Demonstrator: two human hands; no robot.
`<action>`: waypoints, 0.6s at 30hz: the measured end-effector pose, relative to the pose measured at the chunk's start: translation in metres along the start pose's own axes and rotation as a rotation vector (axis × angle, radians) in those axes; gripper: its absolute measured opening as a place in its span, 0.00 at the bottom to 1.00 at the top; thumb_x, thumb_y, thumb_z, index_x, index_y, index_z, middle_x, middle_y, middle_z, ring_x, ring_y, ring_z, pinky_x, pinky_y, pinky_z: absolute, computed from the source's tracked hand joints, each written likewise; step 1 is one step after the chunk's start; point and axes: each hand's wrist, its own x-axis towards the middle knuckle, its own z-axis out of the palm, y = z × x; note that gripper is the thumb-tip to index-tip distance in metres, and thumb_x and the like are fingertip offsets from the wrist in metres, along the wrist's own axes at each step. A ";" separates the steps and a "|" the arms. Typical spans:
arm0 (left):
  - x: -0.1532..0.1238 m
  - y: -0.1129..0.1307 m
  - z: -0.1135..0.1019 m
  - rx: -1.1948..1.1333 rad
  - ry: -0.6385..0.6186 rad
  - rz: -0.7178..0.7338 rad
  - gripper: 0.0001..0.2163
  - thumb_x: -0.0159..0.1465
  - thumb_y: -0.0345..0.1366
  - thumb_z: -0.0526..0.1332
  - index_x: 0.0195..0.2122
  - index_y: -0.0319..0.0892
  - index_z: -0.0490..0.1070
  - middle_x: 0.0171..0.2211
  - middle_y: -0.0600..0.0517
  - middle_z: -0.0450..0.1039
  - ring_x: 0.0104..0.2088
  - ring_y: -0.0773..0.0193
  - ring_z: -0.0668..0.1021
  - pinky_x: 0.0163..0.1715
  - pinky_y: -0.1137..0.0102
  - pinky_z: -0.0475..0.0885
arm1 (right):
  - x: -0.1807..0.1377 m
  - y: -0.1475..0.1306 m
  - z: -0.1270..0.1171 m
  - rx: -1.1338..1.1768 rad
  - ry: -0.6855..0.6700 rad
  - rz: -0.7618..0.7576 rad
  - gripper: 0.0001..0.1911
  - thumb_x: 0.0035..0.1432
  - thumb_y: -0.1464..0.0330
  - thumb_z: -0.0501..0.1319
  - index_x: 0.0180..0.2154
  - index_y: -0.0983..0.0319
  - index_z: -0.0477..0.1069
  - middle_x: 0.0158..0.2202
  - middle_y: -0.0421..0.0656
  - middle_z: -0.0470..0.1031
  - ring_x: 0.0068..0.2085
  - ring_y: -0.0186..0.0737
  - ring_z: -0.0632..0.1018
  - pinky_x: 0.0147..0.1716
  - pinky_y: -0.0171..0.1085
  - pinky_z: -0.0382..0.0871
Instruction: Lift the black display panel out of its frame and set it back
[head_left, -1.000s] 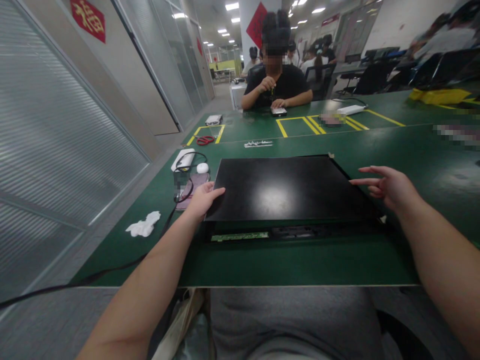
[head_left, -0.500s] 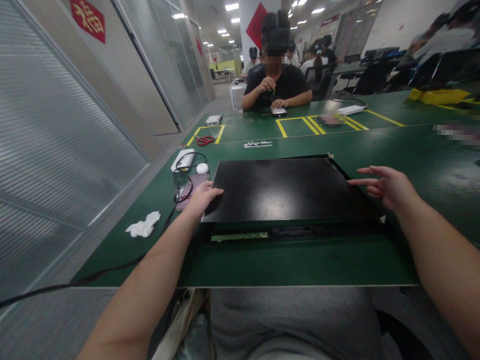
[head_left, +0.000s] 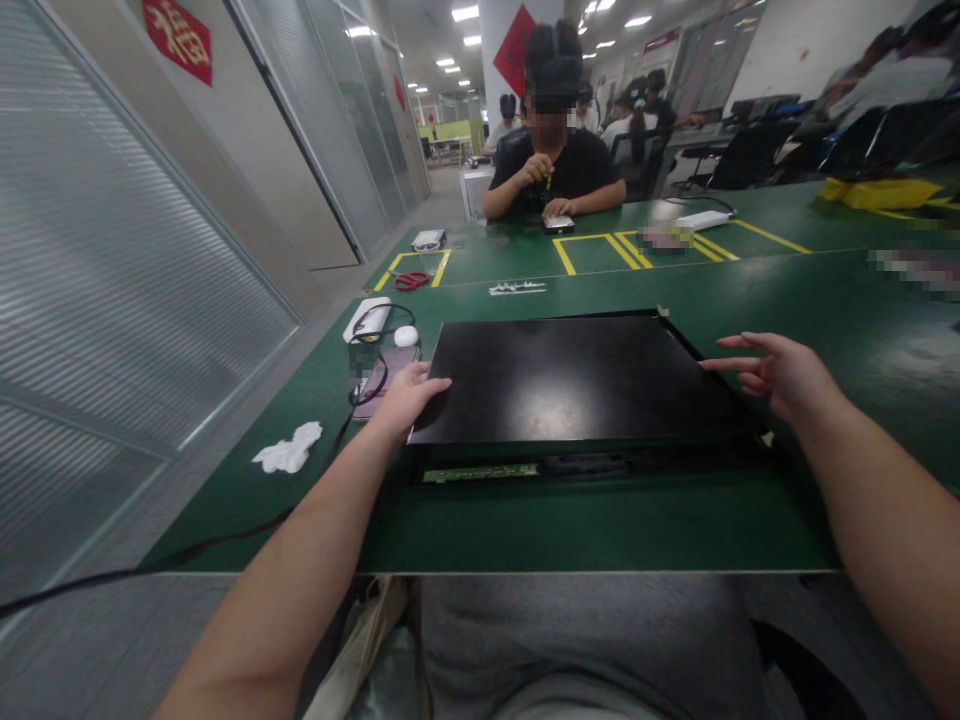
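A large flat black panel [head_left: 570, 378] lies on the green table [head_left: 585, 525] in front of me, its near edge raised above a strip of green circuit board [head_left: 480, 473] and a dark frame. My left hand [head_left: 407, 397] grips the panel's left near corner, thumb on top. My right hand [head_left: 780, 375] is at the panel's right edge, fingers spread and pointing left, its grip on the edge hidden.
Left of the panel lie a phone [head_left: 384, 378], a white mouse [head_left: 406, 336], a white box [head_left: 365, 320], a black cable [head_left: 225, 540] and a crumpled white cloth [head_left: 289, 452]. Red scissors [head_left: 409, 281] sit farther back. A person in black [head_left: 553, 165] sits opposite.
The panel's left near corner shifted slightly with my left hand; both hands stay at its edges.
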 end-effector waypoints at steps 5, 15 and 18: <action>0.001 -0.004 -0.002 -0.014 -0.016 -0.004 0.15 0.50 0.26 0.67 0.39 0.39 0.69 0.25 0.53 0.79 0.24 0.63 0.80 0.34 0.67 0.76 | -0.001 0.000 0.001 -0.035 0.029 -0.027 0.14 0.45 0.59 0.51 0.34 0.60 0.64 0.24 0.50 0.73 0.11 0.23 0.50 0.10 0.29 0.39; 0.003 -0.008 -0.005 0.032 -0.032 0.004 0.14 0.55 0.25 0.67 0.43 0.37 0.69 0.28 0.50 0.81 0.26 0.62 0.82 0.38 0.65 0.78 | -0.003 0.002 0.005 -0.136 0.085 -0.146 0.15 0.44 0.61 0.53 0.34 0.62 0.66 0.22 0.49 0.72 0.11 0.22 0.52 0.10 0.29 0.41; 0.003 -0.009 -0.005 0.047 -0.031 0.007 0.14 0.56 0.26 0.67 0.43 0.37 0.69 0.29 0.50 0.81 0.26 0.62 0.82 0.38 0.64 0.78 | -0.006 0.002 0.007 -0.171 0.095 -0.189 0.15 0.44 0.61 0.54 0.34 0.62 0.67 0.22 0.48 0.72 0.12 0.22 0.55 0.10 0.29 0.42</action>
